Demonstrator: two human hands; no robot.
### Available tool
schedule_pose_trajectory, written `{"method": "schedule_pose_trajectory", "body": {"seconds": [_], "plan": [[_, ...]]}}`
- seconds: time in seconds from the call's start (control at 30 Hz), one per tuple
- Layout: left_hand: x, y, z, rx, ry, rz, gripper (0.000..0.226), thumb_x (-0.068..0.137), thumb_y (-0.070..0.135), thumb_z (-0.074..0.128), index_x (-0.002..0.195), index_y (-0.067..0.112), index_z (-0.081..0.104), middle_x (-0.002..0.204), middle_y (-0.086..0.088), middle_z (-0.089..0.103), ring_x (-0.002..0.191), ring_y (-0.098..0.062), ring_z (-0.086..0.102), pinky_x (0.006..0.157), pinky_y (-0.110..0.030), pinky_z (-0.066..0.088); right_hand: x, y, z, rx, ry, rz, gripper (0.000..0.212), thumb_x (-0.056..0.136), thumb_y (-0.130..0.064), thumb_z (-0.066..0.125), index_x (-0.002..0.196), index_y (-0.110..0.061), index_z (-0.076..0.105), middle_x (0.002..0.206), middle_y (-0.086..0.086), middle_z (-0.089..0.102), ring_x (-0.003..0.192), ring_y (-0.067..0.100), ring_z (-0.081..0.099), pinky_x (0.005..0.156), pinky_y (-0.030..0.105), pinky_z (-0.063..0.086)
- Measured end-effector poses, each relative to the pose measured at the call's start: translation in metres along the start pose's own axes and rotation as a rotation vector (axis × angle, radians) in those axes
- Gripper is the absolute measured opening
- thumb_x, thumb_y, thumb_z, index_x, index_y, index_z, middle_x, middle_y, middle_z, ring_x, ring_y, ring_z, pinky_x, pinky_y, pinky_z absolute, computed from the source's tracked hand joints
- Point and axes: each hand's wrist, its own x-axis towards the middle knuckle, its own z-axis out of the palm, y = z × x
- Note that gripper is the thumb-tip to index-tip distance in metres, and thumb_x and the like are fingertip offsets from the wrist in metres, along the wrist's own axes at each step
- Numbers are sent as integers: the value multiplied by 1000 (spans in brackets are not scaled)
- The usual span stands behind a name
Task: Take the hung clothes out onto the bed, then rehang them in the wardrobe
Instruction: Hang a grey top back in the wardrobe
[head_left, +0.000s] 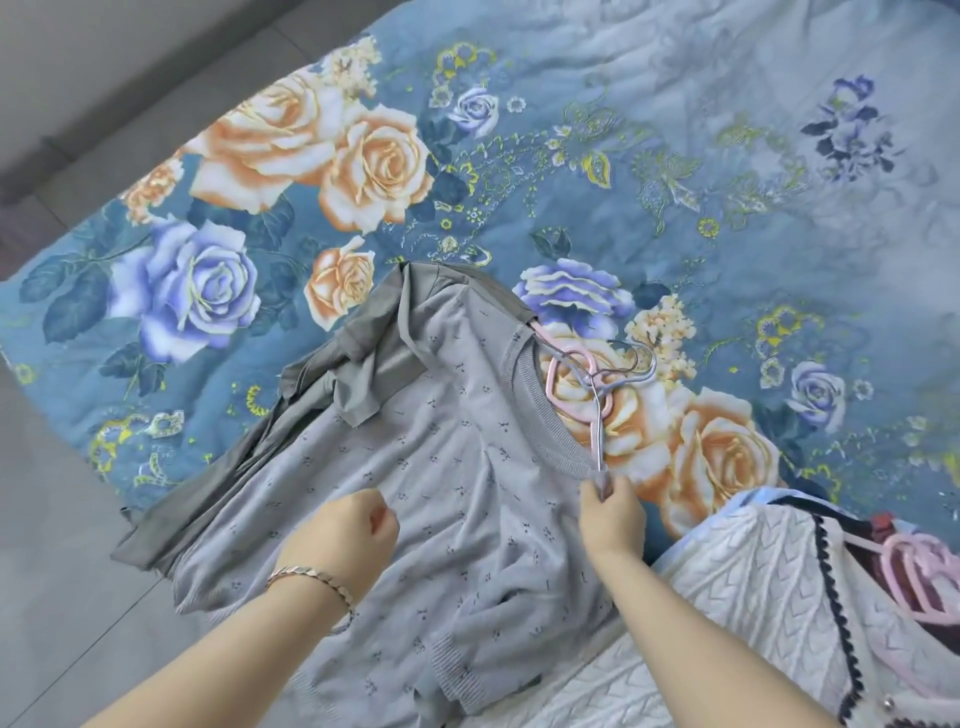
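Observation:
A light grey knit top (441, 467) with small dark marks lies flat on the floral bedspread (675, 182), over a darker grey garment (332, 374). A blue-grey hanger (600, 405) and a pink hanger (569, 374) stick out at its neckline. My right hand (613, 519) pinches the collar edge together with the blue-grey hanger's arm. My left hand (348, 535), with a bracelet on the wrist, is curled into a fist on the top's front; I cannot tell if it holds fabric.
A white cable-knit cardigan (753, 597) with dark trim lies at the lower right on another pink hanger (919, 571). Grey floor tiles (78, 78) run along the left side of the bed's edge.

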Motion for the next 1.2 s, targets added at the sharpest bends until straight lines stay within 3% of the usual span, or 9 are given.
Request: {"method": "schedule_pose_trajectory", "body": {"seconds": [0.07,0.17,0.27,0.33,0.57,0.77,0.87,1.03,1.2], "plan": [[-6,-4,-4,-13,5,-4,29,95,26,40,67,16,41,65,1,47,57,-16,41,48,-24,27,-6,-5,-15,160,-3,-5,6,92,-10,47,95,-5,49,91,7,51,91,28,53,66,28,28],[-22,-14,-10,-51,1,-10,27,94,25,41,70,15,48,68,-2,57,62,-19,50,53,-26,36,-13,-18,-41,299,-42,-59,35,92,-9,53,126,-3,53,103,0,51,97,16,48,68,22,35],[-47,-26,-19,-117,1,-19,27,94,25,42,74,13,55,76,-3,67,71,-20,61,63,-29,48,-30,-31,-68,351,-65,-206,25,92,-15,57,111,0,61,100,5,56,87,13,52,61,5,38],[-66,-33,-26,-149,7,-18,27,94,25,43,72,15,53,78,-3,68,68,-19,59,59,-26,45,-48,-37,-82,277,-78,-369,12,94,-14,53,94,-4,60,91,10,58,79,15,50,60,1,37],[-153,-66,-71,-201,145,46,29,91,26,44,63,19,46,69,1,61,71,-20,57,62,-26,43,-156,-50,-107,106,-27,-676,29,98,-16,43,69,-22,40,60,-5,39,68,21,40,61,33,29],[-253,-119,-112,-281,379,71,33,90,24,47,58,18,45,65,3,53,72,-24,53,61,-28,39,-290,-67,-148,63,71,-917,29,97,-17,43,71,-28,40,60,-10,43,71,20,43,64,29,27],[-311,-155,-114,-309,425,47,30,88,22,48,59,17,49,70,-4,63,74,-25,59,61,-27,40,-364,-66,-168,77,77,-1051,17,96,-21,47,80,-23,51,59,-9,46,66,20,46,63,27,30],[-409,-208,-113,-335,493,30,26,88,19,47,63,14,51,83,-12,70,86,-28,65,74,-32,49,-476,-58,-192,67,-26,-1245,20,94,-21,51,105,-21,67,56,-11,45,55,4,44,57,22,34],[-498,-244,-120,-440,598,-44,26,88,16,47,63,15,53,65,-1,63,75,-25,64,64,-26,44,-569,-47,-204,-175,-139,-1467,20,93,-30,46,99,-21,63,61,-12,45,73,17,48,70,30,36]]}}
